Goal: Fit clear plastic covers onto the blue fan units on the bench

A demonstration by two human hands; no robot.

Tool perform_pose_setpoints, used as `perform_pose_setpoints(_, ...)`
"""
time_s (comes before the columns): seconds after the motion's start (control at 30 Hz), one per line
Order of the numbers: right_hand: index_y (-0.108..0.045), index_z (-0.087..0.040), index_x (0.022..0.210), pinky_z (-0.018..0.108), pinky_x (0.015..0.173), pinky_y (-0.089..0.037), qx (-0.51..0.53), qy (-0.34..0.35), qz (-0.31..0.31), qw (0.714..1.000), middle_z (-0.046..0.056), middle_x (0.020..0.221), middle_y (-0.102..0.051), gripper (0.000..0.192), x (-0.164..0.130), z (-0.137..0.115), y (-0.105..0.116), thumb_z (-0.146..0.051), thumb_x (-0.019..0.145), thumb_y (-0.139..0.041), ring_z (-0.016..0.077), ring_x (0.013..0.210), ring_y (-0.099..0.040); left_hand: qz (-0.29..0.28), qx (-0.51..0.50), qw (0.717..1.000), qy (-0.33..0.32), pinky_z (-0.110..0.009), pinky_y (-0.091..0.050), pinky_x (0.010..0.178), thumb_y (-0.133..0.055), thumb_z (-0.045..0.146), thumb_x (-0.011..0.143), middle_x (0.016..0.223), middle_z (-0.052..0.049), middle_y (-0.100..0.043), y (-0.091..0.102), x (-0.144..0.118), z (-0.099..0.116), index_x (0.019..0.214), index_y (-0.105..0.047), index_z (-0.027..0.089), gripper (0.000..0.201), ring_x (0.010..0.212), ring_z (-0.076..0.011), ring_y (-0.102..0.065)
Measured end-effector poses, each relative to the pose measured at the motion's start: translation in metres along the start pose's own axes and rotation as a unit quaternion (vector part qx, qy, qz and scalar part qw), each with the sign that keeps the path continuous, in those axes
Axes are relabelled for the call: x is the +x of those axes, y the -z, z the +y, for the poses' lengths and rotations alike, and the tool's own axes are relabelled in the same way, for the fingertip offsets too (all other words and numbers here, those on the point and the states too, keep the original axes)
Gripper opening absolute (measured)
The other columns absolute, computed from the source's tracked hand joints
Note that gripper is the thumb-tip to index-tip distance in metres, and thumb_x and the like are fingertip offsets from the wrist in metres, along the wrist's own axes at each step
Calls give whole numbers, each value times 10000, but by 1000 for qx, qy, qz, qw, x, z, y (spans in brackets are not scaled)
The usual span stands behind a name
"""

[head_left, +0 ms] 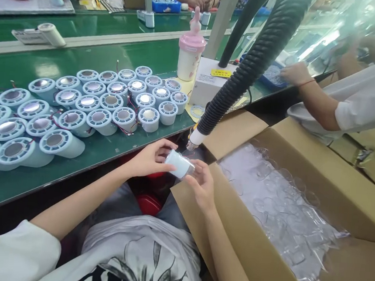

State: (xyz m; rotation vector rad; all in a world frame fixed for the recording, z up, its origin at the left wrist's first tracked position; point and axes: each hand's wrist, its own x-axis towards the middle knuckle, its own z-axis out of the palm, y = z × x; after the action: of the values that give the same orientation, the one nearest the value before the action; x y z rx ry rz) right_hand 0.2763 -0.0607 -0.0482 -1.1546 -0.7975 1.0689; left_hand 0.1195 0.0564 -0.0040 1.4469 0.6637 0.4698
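Observation:
Between my two hands, over my lap, is a light blue cylindrical housing (pixel 178 163) with a clear plastic cup (pixel 189 170) at its right end. My left hand (pixel 155 158) is closed around the housing's left end, thumb below and fingers above. My right hand (pixel 202 183) grips the clear cup from the right with thumb and fingers. Just above them hangs the metal-tipped nozzle (pixel 193 144) of a black corrugated hose (pixel 246 67). Rows of similar blue housings (pixel 73 119), with silver discs and thin wires, stand on the green bench to the left.
A cardboard box (pixel 233 219) holding clear plastic cups (pixel 283 210) stands open at my right. A pink-lidded bottle (pixel 191 53) and a white device (pixel 207 83) sit on the green bench (pixel 141 147). Co-workers' hands (pixel 296 74) show at the right and across the line.

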Motion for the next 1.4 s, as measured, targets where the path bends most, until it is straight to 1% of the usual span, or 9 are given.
perform_pose_setpoints(0.07, -545, -235, 1035, 356, 749, -558, -7, -9, -18, 1000, 71, 1042, -672, 379, -7, -9, 0, -400, 730, -699, 233, 932, -643, -30, 84, 994, -66, -338, -516, 875, -787, 244, 659, 1234, -108, -533, 4, -14, 6, 1080, -576, 186, 474, 1116, -243, -551)
perform_pose_setpoints(0.17, -560, -233, 1054, 336, 725, -565, -21, -1, -48, 999, 67, 1079, -674, 353, -19, -22, -1, -354, 751, -693, 227, 945, -644, -61, 164, 971, -166, -316, -530, 848, -806, 246, 639, 1155, -93, -554, 8, -29, 9, 1095, -580, 203, 511, 1056, -222, -576)
perform_pose_setpoints(0.27, -586, -244, 1083, 320, 746, -564, -32, 24, -60, 997, 44, 1091, -677, 342, -29, -35, 0, -285, 764, -702, 209, 938, -652, -54, 236, 939, -245, -321, -531, 812, -829, 262, 614, 1070, -78, -562, 11, -39, 11, 1093, -593, 213, 536, 977, -202, -586)
perform_pose_setpoints(0.4, -594, -277, 1116, 310, 753, -569, -42, 39, -64, 996, 24, 1088, -686, 332, -37, -47, 1, -296, 798, -688, 198, 925, -665, -42, 299, 902, -309, -353, -526, 821, -810, 292, 651, 1033, -68, -525, 12, -48, 15, 1126, -623, 240, 512, 976, -203, -563)
perform_pose_setpoints(0.57, -599, -282, 1095, 321, 716, -582, -27, 24, -72, 997, 34, 1052, -696, 326, -40, -51, -2, -396, 802, -683, 210, 886, -678, -60, 289, 899, -324, -338, -557, 836, -747, 222, 732, 1118, -75, -455, 10, -59, 17, 1156, -628, 294, 446, 1062, -203, -513)
perform_pose_setpoints(0.8, -606, -265, 1075, 309, 717, -582, -18, 24, -82, 996, 31, 1045, -699, 326, -40, -52, -5, -372, 784, -708, 201, 885, -677, -75, 288, 898, -325, -357, -553, 911, -693, 114, 769, 1193, -78, -409, 8, -67, 16, 1151, -625, 303, 431, 1138, -214, -489)
perform_pose_setpoints(1.07, -614, -283, 1090, 286, 719, -577, -2, 17, -92, 996, 21, 1055, -696, 329, -41, -52, -5, -364, 787, -715, 183, 883, -671, -75, 284, 901, -318, -368, -523, 975, -636, 76, 797, 1240, -62, -391, 7, -73, 19, 932, -697, 270, 245, 1196, -236, -476)
perform_pose_setpoints(1.2, -620, -275, 1082, 303, 715, -577, -9, 17, -88, 996, 30, 1018, -702, 327, -41, -53, -7, -383, 787, -711, 196, 867, -673, -70, 292, 902, -310, -353, -535, 949, -649, 100, 796, 1227, -63, -404, 6, -74, 18, 923, -691, 274, 219, 1184, -232, -490)
perform_pose_setpoints(1.4, -624, -285, 1087, 287, 720, -573, 17, -6, -101, 995, 21, 1011, -703, 342, -42, -51, -8, -408, 782, -717, 189, 877, -671, -11, 316, 887, -335, -347, -555, 862, -776, 270, 701, 1082, -97, -508, 7, -74, 16, 1185, -576, 187, 531, 1017, -196, -535)
